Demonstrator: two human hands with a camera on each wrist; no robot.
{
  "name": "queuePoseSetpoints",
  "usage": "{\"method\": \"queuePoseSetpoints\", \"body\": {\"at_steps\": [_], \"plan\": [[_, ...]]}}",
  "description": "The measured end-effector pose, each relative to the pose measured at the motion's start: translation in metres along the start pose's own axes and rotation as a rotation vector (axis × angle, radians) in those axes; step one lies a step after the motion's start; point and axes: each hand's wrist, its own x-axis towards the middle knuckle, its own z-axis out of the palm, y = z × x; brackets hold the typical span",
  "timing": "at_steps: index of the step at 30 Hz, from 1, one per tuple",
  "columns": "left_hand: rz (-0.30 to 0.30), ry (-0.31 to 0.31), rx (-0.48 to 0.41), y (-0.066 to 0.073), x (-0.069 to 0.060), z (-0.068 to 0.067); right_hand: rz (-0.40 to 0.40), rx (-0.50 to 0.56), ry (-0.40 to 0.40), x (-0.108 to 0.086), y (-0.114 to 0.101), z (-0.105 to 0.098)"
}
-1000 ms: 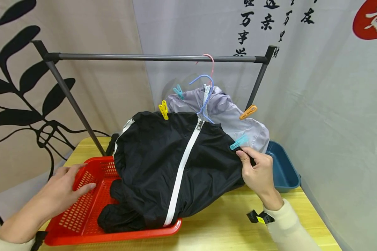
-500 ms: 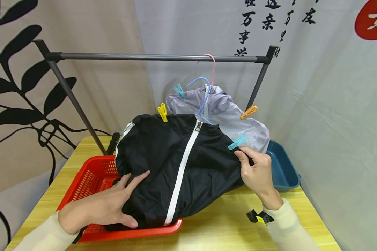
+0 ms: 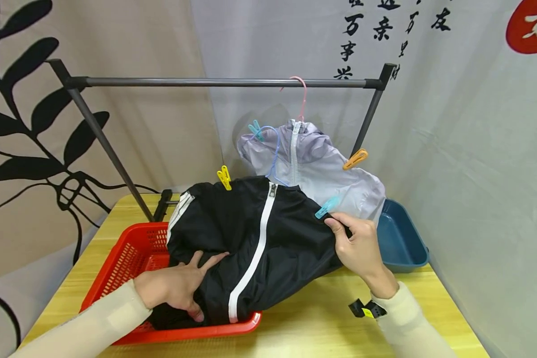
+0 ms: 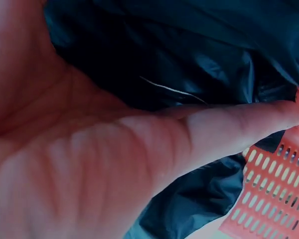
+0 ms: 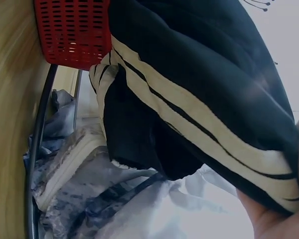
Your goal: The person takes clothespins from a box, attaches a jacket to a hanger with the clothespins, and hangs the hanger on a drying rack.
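A black jacket [image 3: 295,233] with a white zip strip [image 3: 255,258] is spread partly over the red basket [image 3: 206,335]. A blue hanger [image 3: 276,154] sticks out of its neck. Clipped to its shoulders are a yellow clothespin [image 3: 224,178] and a light blue clothespin [image 3: 327,206]. My right hand [image 3: 360,248] pinches the jacket's shoulder just below the light blue clothespin. On the jacket's lower left front lies my left hand [image 3: 179,286], fingers spread; its thumb [image 4: 229,127] is straight in the left wrist view. White stripes [image 5: 189,114] run along the sleeve in the right wrist view.
Behind, a grey jacket [image 3: 340,179] hangs by a pink hanger [image 3: 304,97] from the rack's bar [image 3: 183,82]. It carries a blue clothespin [image 3: 255,130] and an orange one [image 3: 355,159]. At the right stands a blue bin [image 3: 400,238] on the wooden table [image 3: 331,318].
My left hand has moved right from the basket's left side onto the jacket. The jacket's top and blue hanger have sunk and shifted left. My right hand keeps its pinch, slightly further left.
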Motion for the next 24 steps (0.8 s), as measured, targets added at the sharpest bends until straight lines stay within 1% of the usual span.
{"method": "queuePoseSetpoints", "body": {"at_steps": [3, 6, 11, 15, 17, 19, 24], "plan": [[-0.018, 0.018, 0.036, 0.0, 0.008, 0.005, -0.009, 0.006, -0.019, -0.001, 0.002, 0.002], [-0.018, 0.03, 0.096, -0.003, 0.015, 0.011, -0.019, 0.012, -0.03, -0.003, 0.003, 0.004], [0.006, 0.046, 0.202, -0.007, 0.024, 0.014, -0.02, 0.018, -0.042, -0.005, 0.005, 0.005], [0.029, 0.067, 0.255, -0.008, 0.029, 0.013, -0.005, 0.024, -0.046, -0.007, 0.006, 0.007], [0.043, 0.073, 0.268, -0.009, 0.031, 0.01, 0.001, 0.026, -0.051, -0.008, 0.007, 0.009], [0.058, 0.081, 0.258, -0.012, 0.032, 0.007, 0.001, 0.02, -0.052, -0.009, 0.008, 0.01], [0.138, 0.127, 0.231, -0.019, 0.033, -0.002, -0.006, 0.031, -0.052, -0.01, 0.01, 0.012]]}}
